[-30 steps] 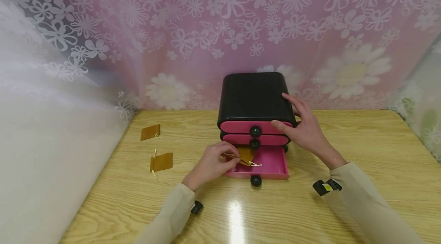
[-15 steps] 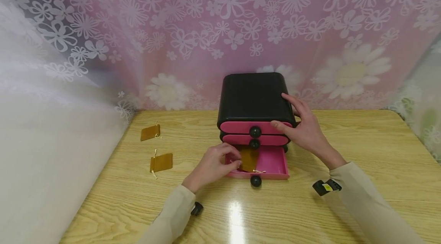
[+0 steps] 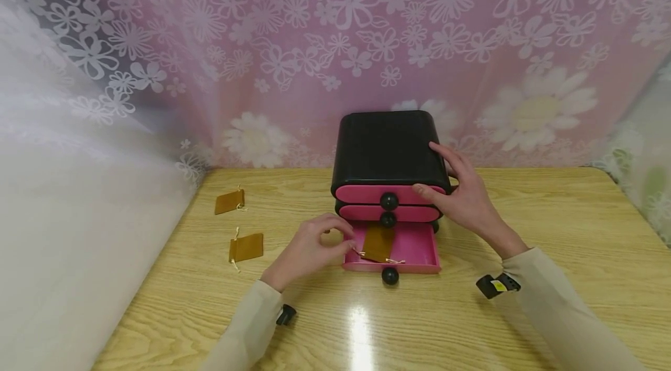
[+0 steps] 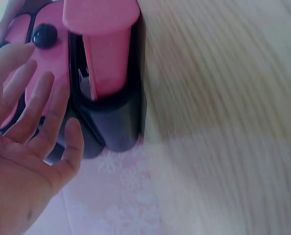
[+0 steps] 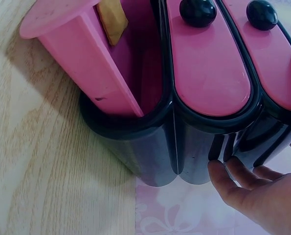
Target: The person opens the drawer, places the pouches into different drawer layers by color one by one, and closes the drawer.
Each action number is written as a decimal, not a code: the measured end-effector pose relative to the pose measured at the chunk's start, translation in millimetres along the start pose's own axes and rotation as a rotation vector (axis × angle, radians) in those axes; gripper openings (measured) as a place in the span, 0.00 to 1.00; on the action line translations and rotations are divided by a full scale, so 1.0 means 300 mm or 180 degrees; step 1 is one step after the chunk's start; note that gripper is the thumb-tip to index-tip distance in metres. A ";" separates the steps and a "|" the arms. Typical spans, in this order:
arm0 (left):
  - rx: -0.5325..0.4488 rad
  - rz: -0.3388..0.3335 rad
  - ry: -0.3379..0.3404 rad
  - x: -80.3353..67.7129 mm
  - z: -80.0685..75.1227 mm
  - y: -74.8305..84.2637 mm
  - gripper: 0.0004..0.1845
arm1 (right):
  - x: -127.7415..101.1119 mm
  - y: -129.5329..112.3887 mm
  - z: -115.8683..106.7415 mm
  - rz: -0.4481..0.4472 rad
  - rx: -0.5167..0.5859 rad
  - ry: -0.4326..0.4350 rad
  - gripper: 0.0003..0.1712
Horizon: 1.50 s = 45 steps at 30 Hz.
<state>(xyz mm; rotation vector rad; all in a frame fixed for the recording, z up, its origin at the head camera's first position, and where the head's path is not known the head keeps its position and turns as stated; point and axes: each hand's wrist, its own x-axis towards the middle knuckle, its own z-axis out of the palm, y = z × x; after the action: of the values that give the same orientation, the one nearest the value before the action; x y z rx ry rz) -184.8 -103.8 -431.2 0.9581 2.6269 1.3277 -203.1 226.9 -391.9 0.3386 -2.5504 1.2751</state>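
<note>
A small brown drawstring pouch [image 3: 378, 243] lies in the pulled-out pink bottom drawer [image 3: 416, 246] of a black mini drawer cabinet [image 3: 388, 147]. Just left of that drawer, my left hand [image 3: 311, 243] hovers with bent, relaxed fingers and holds nothing. Its fingers [image 4: 52, 110] are loosely spread in the left wrist view. My right hand [image 3: 469, 199] grips the cabinet's right side, its thumb on the pink top drawer front [image 3: 362, 194] and its other fingers along the black side wall. The right wrist view shows a brown corner of the pouch [image 5: 113, 20] inside the drawer.
Two more brown drawstring pouches, an upper pouch [image 3: 229, 202] and a lower pouch [image 3: 247, 247], lie at the left of the wooden table [image 3: 451, 324]. Round black knobs stick out from the drawer fronts. A floral curtain [image 3: 293, 68] hangs behind the table.
My left hand has let go of the pouch, which now lies flat in the drawer, and has drawn back to the left. The right hand stays on the cabinet.
</note>
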 end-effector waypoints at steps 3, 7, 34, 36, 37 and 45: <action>0.0032 -0.0036 0.0055 -0.011 -0.022 -0.009 0.10 | 0.000 0.001 0.002 -0.0011 -0.0014 0.0019 0.48; 0.0052 -0.0029 0.0139 -0.024 -0.051 -0.025 0.12 | -0.001 0.002 0.003 -0.0013 -0.0001 0.0025 0.48; 0.0630 -0.0439 0.0433 -0.133 -0.239 -0.147 0.16 | -0.003 -0.004 0.001 -0.0015 -0.0021 0.0028 0.48; 0.0756 -0.0519 0.0396 -0.145 -0.254 -0.163 0.18 | -0.003 -0.003 0.001 -0.0017 -0.0027 0.0031 0.47; 0.0798 -0.0564 0.0372 -0.152 -0.262 -0.170 0.19 | -0.003 -0.002 0.002 -0.0017 -0.0029 0.0032 0.47; 0.0777 -0.0868 0.0185 -0.218 -0.340 -0.242 0.26 | -0.002 -0.005 0.003 0.0000 -0.0062 0.0040 0.47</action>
<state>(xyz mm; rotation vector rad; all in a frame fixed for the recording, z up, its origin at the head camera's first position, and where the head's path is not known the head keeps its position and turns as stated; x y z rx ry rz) -199.9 -244.2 -435.4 0.5575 2.8828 1.0068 -202.1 225.3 -391.4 0.3255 -2.5507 1.2478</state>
